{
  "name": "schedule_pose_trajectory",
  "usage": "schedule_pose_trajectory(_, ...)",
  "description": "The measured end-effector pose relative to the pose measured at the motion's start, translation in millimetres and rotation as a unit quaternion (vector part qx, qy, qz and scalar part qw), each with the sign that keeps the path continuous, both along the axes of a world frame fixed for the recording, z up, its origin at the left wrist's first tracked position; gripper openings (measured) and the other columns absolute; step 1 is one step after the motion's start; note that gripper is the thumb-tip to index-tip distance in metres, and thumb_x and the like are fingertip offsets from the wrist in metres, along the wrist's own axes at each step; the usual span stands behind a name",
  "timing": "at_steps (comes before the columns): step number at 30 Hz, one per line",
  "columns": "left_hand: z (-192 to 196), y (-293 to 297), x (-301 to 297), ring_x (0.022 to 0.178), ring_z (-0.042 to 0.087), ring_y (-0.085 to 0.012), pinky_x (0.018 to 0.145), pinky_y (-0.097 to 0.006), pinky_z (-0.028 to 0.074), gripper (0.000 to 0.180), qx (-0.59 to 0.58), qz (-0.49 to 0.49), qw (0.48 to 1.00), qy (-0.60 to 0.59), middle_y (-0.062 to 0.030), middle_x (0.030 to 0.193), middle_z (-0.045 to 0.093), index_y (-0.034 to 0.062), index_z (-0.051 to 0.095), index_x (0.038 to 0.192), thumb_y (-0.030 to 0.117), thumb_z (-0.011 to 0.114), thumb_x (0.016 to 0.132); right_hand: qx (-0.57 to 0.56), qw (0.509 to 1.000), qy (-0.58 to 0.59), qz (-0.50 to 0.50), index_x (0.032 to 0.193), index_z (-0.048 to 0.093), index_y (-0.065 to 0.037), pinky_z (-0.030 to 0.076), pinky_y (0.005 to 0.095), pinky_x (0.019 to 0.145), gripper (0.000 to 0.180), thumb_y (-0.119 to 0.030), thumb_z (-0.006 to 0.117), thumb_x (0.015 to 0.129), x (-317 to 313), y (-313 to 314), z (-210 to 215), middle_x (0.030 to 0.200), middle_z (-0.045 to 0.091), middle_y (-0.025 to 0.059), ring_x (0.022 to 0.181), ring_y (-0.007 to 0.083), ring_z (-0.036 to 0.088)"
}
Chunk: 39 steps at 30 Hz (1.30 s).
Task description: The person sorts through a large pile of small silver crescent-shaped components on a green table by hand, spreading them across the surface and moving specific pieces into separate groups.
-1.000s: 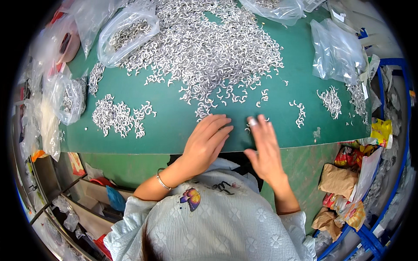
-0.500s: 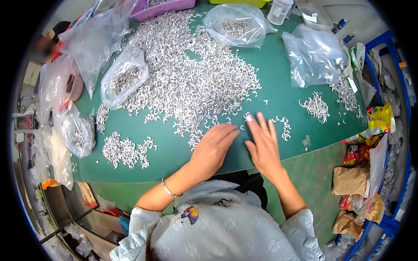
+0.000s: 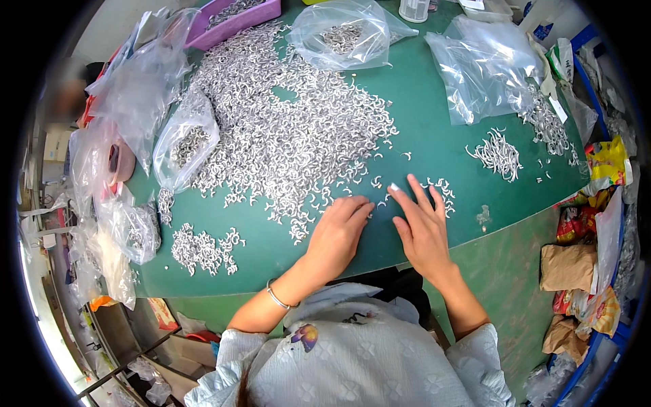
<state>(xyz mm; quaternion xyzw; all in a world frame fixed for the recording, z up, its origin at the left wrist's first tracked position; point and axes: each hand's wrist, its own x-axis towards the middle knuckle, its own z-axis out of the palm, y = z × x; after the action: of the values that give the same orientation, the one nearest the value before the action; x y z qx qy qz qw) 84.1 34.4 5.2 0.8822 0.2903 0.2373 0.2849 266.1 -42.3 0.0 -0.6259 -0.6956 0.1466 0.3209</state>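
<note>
A wide heap of small curved silvery-white metal pieces [image 3: 291,129] covers the middle of the green table [image 3: 434,102]. At its near edge, my left hand [image 3: 339,234] rests palm down with the fingers bent and pressed together; what lies under the fingertips is mostly hidden. My right hand [image 3: 424,234] is just to its right, fingers stretched and apart, the index fingertip at the tabletop beside a few loose curved pieces [image 3: 382,202]. A small group of curved pieces [image 3: 446,193] lies by its other fingers.
A separate small pile [image 3: 200,249] lies at the near left, and a pile of longer pieces [image 3: 498,157] at the right. Clear plastic bags [image 3: 186,146] with pieces, flat plastic bags [image 3: 481,74] and a purple tray [image 3: 234,27] surround the heap. Shelving with packages [image 3: 569,264] stands at right.
The view has shifted a little. My right hand has moved slightly away from my left, and its index finger has come off the heap's edge toward the loose pieces.
</note>
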Motion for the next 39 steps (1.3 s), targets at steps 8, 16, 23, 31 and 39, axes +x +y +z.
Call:
schedule_pose_trajectory(8, 3, -1, 9, 0.096, 0.057, -0.0323, 0.082, -0.039, 0.048, 0.036, -0.046, 0.002, 0.999, 0.024, -0.0149, 0.108, 0.056, -0.0023, 0.061, 0.116, -0.007, 0.061, 0.08, -0.017, 0.999, -0.033, -0.02, 0.13, 0.052, 0.001, 0.023, 0.0598, 0.11, 0.045, -0.012, 0.064, 0.089, 9, -18, 0, 0.12, 0.063, 0.0122, 0.134, 0.0316, 0.045)
schedule_pose_trajectory(16, -2, 16, 21, 0.096, 0.057, -0.0325, 0.081, -0.04, 0.049, 0.039, -0.019, -0.04, 0.998, 0.042, -0.0152, 0.107, 0.055, -0.004, 0.061, 0.115, -0.007, 0.058, 0.076, -0.007, 1.0, 0.006, -0.021, 0.133, 0.048, 0.002, 0.025, 0.0573, 0.11, 0.051, -0.015, 0.065, 0.087, 9, -28, -2, 0.134, 0.055, 0.0151, 0.137, 0.0363, 0.04)
schedule_pose_trajectory(23, 2, 9, 20, 0.095, 0.056, -0.0308, 0.081, -0.039, 0.047, 0.032, -0.006, -0.013, 0.999, 0.043, -0.0136, 0.108, 0.056, -0.0006, 0.062, 0.112, -0.004, 0.065, 0.081, -0.008, 0.998, -0.06, -0.002, 0.133, 0.049, 0.001, 0.02, 0.0661, 0.107, 0.053, -0.018, 0.065, 0.087, -6, -38, -2, 0.134, 0.055, 0.0127, 0.137, 0.0361, 0.039)
schedule_pose_trajectory(31, -6, -27, 18, 0.097, 0.055, -0.0289, 0.081, -0.038, 0.041, 0.031, 0.057, -0.043, 0.996, 0.058, -0.0113, 0.103, 0.056, 0.0011, 0.064, 0.109, 0.0, 0.068, 0.079, -0.017, 0.996, -0.058, -0.068, 0.133, 0.048, 0.004, 0.017, 0.0651, 0.108, 0.046, -0.007, 0.058, 0.09, 8, -38, -4, 0.134, 0.056, 0.0146, 0.137, 0.0356, 0.041)
schedule_pose_trajectory(39, -4, -28, 3, 0.089, 0.055, -0.0256, 0.076, -0.037, 0.037, 0.021, 0.047, -0.027, 0.998, 0.038, -0.0083, 0.097, 0.057, 0.0027, 0.064, 0.097, 0.0, 0.069, 0.077, 0.005, 1.0, -0.012, -0.026, 0.138, 0.041, 0.003, 0.018, 0.0643, 0.109, 0.056, -0.012, 0.063, 0.088, -4, -26, -2, 0.138, 0.052, 0.015, 0.137, 0.0371, 0.039)
